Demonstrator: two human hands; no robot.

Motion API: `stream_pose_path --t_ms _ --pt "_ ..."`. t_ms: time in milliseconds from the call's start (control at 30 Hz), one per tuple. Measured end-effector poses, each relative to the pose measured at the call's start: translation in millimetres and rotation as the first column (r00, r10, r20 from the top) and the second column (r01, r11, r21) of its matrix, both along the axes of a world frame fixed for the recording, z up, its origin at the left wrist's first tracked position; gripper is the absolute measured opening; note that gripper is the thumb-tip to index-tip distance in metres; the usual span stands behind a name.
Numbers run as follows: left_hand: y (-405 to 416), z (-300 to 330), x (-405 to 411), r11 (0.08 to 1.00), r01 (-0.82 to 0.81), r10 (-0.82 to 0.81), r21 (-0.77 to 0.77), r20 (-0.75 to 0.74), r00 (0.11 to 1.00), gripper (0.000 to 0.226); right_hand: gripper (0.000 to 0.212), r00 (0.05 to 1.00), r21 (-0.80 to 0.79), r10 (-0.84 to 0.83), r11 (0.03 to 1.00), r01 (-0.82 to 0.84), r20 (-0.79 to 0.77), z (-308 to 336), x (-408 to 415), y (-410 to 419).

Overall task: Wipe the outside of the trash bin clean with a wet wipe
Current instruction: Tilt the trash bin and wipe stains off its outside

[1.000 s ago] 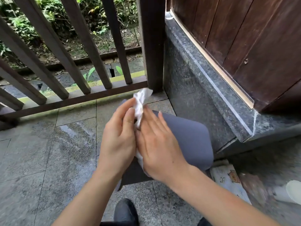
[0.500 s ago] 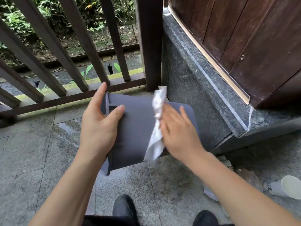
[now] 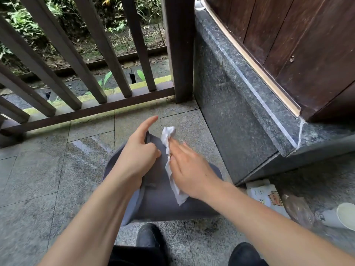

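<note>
At six o'clock, nearest us, we see two black shoes (image 3: 150, 237) on the grey stone floor tiles (image 3: 38, 179). Just beyond them, at the centre of our view, the dark grey trash bin (image 3: 159, 198) lies tilted on the tiles, its side turned up toward us. Our left hand (image 3: 138, 158) grips its far edge, fingers curled over the rim and the index finger pointing straight out toward twelve o'clock. Our right hand (image 3: 190, 169), fingers extended and spread, presses the white wet wipe (image 3: 170, 160) flat against the bin's outer wall; the wipe runs crumpled from above the fingertips down under the palm. At four o'clock, a printed paper wrapper (image 3: 267, 194) and a white paper cup (image 3: 338, 215) lie on the floor, near the foot of a dark granite ledge (image 3: 240, 121). Above the ledge, at two o'clock, stands a brown wooden door (image 3: 297, 45). From nine to twelve o'clock runs a brown wooden railing (image 3: 86, 73), with green plants (image 3: 28, 22) beyond it.
</note>
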State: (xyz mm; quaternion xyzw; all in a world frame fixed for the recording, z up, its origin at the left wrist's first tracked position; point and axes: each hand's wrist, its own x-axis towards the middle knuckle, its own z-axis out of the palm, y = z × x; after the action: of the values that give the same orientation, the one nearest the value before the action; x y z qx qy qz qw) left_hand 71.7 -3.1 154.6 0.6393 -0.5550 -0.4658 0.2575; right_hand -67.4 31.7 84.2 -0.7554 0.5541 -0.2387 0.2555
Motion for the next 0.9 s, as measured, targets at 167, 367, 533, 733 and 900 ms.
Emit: stream_pose_path --t_ms 167,367,533,733,900 --pt "4 -1 -9 0.999 0.043 -0.041 0.018 -0.130 0.991 0.072 0.063 0.991 -0.036 -0.099 0.994 0.103 0.090 17 -2 -2" --pt "-5 -5 -3 0.964 -0.227 0.258 0.139 -0.276 0.926 0.033 0.062 0.999 -0.197 0.044 0.980 -0.043 -0.003 23 24 15" --pt "-4 -19 -10 0.886 -0.406 0.461 0.222 -0.339 0.820 0.015 0.055 0.996 -0.240 0.074 0.967 -0.082 -0.042 20 38 21" --pt "-2 -7 -17 0.887 -0.431 0.387 -0.164 -0.243 0.889 0.043 0.056 0.998 -0.286 -0.060 0.957 0.048 -0.033 24 12 6" --pt "2 -2 -12 0.865 -0.274 0.273 -0.421 -0.065 0.960 0.022 0.043 0.889 0.154 -0.443 0.876 0.457 -0.114 -7 -69 -19"
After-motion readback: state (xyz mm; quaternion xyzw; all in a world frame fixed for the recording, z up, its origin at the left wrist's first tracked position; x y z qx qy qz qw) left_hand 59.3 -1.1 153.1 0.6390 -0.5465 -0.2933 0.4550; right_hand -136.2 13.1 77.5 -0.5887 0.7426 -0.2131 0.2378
